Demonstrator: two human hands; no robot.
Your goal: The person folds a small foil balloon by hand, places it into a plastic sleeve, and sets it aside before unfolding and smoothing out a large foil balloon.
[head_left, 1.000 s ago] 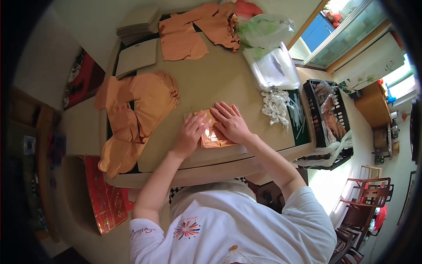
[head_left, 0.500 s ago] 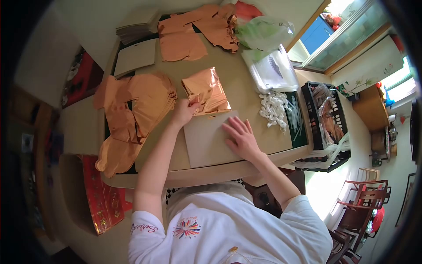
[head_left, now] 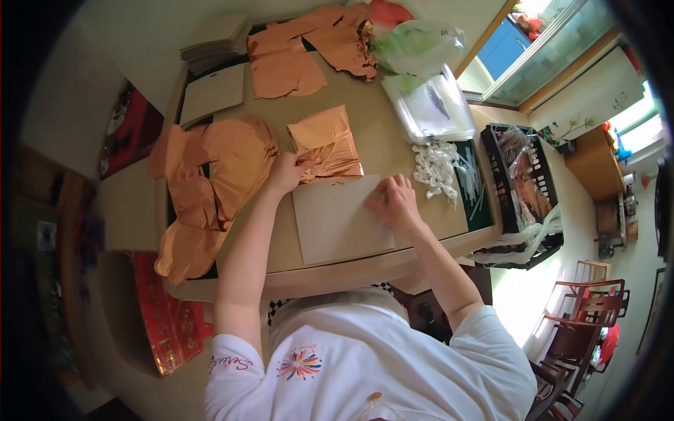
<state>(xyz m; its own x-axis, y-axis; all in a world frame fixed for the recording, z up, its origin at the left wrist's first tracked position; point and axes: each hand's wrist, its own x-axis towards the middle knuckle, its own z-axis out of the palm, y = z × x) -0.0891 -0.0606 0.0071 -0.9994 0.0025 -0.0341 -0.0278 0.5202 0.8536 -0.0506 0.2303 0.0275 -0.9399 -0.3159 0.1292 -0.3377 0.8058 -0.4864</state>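
A folded copper-coloured foil balloon lies flat on the table in front of me. Its near edge meets a pale grey card with a small cut-out slot at the top. My left hand pinches the balloon's lower left corner, close to the card's top left corner. At the card's right edge, my right hand has its fingers bent around the edge, with the thumb over the surface; the fingertips are partly hidden.
More flat foil balloons lie at left, and others at the back. Stacked cards stand back left. Clear plastic bags, white ribbon bundles and straws lie right, beside a black crate.
My right hand has moved from lying flat on the card to its right edge, fingers now bent. The left hand has shifted slightly left and down, still pinching the foil balloon.
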